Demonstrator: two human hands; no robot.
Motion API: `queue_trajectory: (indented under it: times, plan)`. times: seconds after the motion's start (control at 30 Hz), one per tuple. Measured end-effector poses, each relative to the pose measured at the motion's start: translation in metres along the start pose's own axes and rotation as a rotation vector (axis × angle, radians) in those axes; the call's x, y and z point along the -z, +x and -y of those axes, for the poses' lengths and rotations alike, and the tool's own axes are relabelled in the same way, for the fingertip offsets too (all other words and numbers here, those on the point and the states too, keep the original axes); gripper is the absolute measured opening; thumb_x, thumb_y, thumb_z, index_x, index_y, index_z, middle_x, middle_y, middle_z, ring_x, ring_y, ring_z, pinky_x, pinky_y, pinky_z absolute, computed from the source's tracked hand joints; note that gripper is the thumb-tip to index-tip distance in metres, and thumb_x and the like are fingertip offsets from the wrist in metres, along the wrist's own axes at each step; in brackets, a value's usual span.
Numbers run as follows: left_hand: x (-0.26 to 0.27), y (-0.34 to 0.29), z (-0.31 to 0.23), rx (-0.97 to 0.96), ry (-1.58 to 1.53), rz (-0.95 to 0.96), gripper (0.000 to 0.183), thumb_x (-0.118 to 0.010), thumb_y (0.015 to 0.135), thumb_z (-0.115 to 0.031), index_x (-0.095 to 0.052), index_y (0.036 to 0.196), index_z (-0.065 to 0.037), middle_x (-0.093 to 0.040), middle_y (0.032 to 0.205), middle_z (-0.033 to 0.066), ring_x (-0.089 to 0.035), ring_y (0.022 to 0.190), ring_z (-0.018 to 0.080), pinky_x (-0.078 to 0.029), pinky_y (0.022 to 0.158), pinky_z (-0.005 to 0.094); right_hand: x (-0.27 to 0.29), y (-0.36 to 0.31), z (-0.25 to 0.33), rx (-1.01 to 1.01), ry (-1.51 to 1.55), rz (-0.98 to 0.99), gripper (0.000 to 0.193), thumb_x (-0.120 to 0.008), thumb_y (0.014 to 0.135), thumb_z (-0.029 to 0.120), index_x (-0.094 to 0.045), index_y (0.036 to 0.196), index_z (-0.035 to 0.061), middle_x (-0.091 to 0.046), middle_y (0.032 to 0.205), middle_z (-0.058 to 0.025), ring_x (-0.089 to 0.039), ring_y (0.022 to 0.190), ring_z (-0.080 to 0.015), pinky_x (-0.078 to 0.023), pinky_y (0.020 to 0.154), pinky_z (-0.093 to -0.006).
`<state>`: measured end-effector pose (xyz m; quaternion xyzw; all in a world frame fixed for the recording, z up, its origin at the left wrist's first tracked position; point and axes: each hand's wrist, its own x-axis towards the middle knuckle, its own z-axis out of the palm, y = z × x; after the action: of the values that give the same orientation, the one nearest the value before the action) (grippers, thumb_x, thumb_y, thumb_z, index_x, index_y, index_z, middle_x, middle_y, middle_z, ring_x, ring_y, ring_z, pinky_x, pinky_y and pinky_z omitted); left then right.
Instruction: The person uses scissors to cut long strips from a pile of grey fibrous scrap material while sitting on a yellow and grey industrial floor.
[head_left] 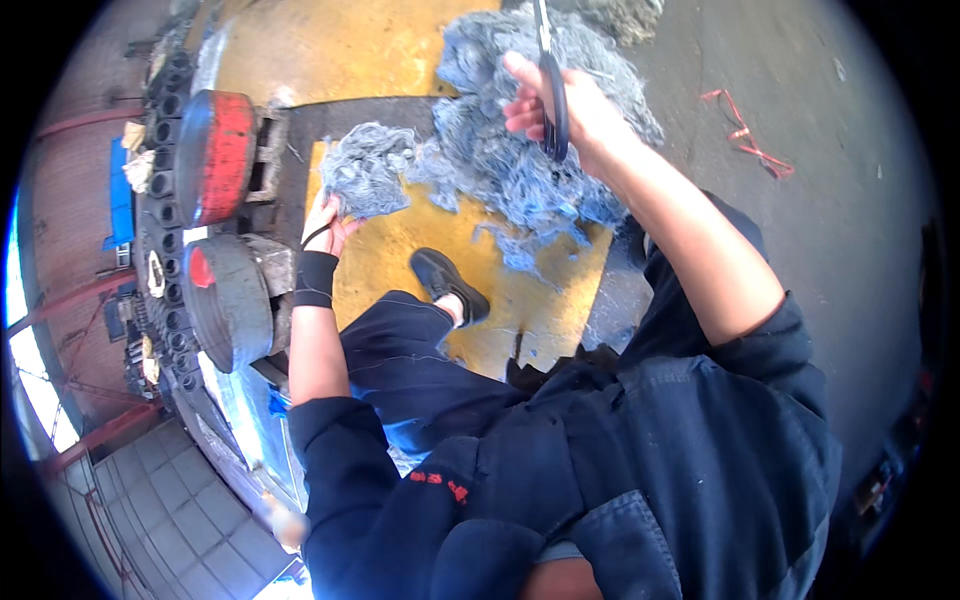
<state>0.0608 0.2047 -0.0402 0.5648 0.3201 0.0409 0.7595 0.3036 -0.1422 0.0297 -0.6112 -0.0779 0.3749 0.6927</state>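
While my left hand pinches the lower edge of a matted grey fibre clump over yellow sheeting, my right hand holds black-handled scissors above a larger blue-grey fibre heap. Red lettering on the dark shirt is too small for me to read. Grey floor lies right; 2 red-marked wheels stand left.

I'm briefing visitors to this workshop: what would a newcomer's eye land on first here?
Probably the large heap of fluffy blue-grey fibre at top centre, partly over yellow floor panels. Next come the black-handled metal scissors in the right hand, and the smaller grey fibre clump at the left hand. The round red-and-black drum stands out at left.
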Motion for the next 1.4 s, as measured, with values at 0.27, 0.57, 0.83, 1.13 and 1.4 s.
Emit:
queue_trajectory:
  times: [0.27, 0.57, 0.83, 1.13, 1.4]
  plan:
    - [-0.056, -0.023, -0.011, 0.015, -0.492, -0.046, 0.041, -0.035, 0.094, -0.027, -0.042, 0.131, -0.011, -0.048, 0.13, 0.0112, -0.049, 0.115, 0.0318, -0.042, 0.094, 0.0513, -0.042, 0.01, -0.023, -0.001, -0.085, 0.185, 0.046, -0.079, 0.066, 0.03, -0.057, 0.092, -0.0016, -0.062, 0.084, -0.0104, -0.06, 0.078, -0.0159, -0.049, 0.069, -0.0276]
    - [-0.147, 0.006, 0.025, -0.117, -0.46, 0.034, 0.049, -0.036, 0.094, -0.042, -0.042, 0.13, -0.009, -0.048, 0.13, 0.0127, -0.048, 0.117, 0.0271, -0.039, 0.099, 0.0423, -0.073, 0.011, -0.032, 0.235, -0.512, 0.113, 0.06, -0.085, 0.051, 0.036, -0.049, 0.086, 0.0045, -0.06, 0.082, -0.0141, -0.059, 0.081, -0.0276, -0.046, 0.075, -0.0359]
    - [-0.166, 0.0, 0.002, -0.041, -0.749, 0.273, 0.054, -0.039, 0.094, -0.043, -0.035, 0.135, -0.009, -0.044, 0.133, 0.0121, -0.044, 0.121, 0.0248, -0.035, 0.103, 0.0412, -0.075, 0.051, -0.056, 0.01, -0.097, -0.024, 0.046, -0.076, 0.059, 0.028, -0.057, 0.087, -0.0031, -0.06, 0.074, -0.0099, -0.058, 0.069, -0.0184, -0.046, 0.064, -0.0309]
    - [-0.118, 0.018, 0.016, -0.153, -0.467, -0.076, 0.019, -0.055, 0.09, -0.013, -0.052, 0.105, -0.002, -0.059, 0.1, 0.0063, -0.058, 0.089, 0.0164, -0.047, 0.078, 0.0302, -0.072, 0.051, -0.032, -0.007, -0.004, -0.063, 0.027, -0.07, 0.067, 0.015, -0.056, 0.084, -0.001, -0.056, 0.068, -0.0036, -0.05, 0.058, -0.0102, -0.041, 0.053, -0.0247]
    - [-0.118, 0.011, 0.009, -0.195, -0.281, -0.326, 0.028, -0.057, 0.09, -0.022, -0.05, 0.112, -0.006, -0.058, 0.101, 0.0079, -0.057, 0.092, 0.0183, -0.048, 0.074, 0.0348, -0.065, 0.053, -0.041, 0.014, 0.156, -0.023, 0.02, -0.068, 0.068, 0.01, -0.056, 0.081, 0.0007, -0.057, 0.069, -0.003, -0.051, 0.057, -0.0104, -0.042, 0.054, -0.0243]
